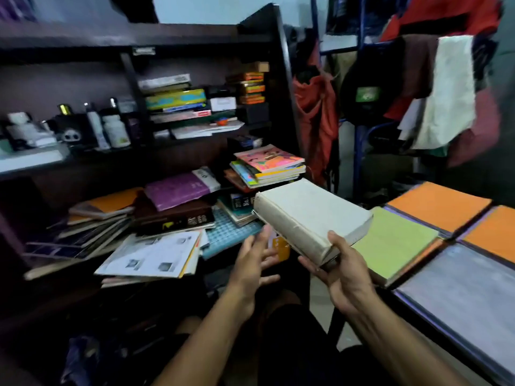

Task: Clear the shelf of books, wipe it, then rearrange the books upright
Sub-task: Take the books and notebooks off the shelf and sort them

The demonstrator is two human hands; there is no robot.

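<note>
Right now my right hand (341, 277) grips one thick white book (312, 218) by its near corner, thumb on top by the page edge and fingers curled underneath, so the book juts up and away from my fingertips toward the shelf. My left hand (252, 263) is just beside the book's spine, holding nothing, its fingers straight and loosely spread, the tips near the spine but not clearly touching it.

Beyond my left fingers, on the dark shelf (195, 40), the books lie flat and jumbled. I count one purple book (181, 190) on top of one dark brown book (172, 217); the brown spine carries pale lettering too blurred to read. Left of those leans a slumped pile topped by an orange cover (114, 201), its count unclear. Nearest my left fingers lies one sheaf of white printed papers (156, 253) with small photos, the text unreadable. Past the white book's far end sits one stack with a pink cover (269, 161) on top.

To the right of my right fingers, on a table, four flat covers lie: one green (395, 240), just beside my thumb, two orange (439, 206) (493, 232) farther out, one grey (459, 282) nearest me.
</note>
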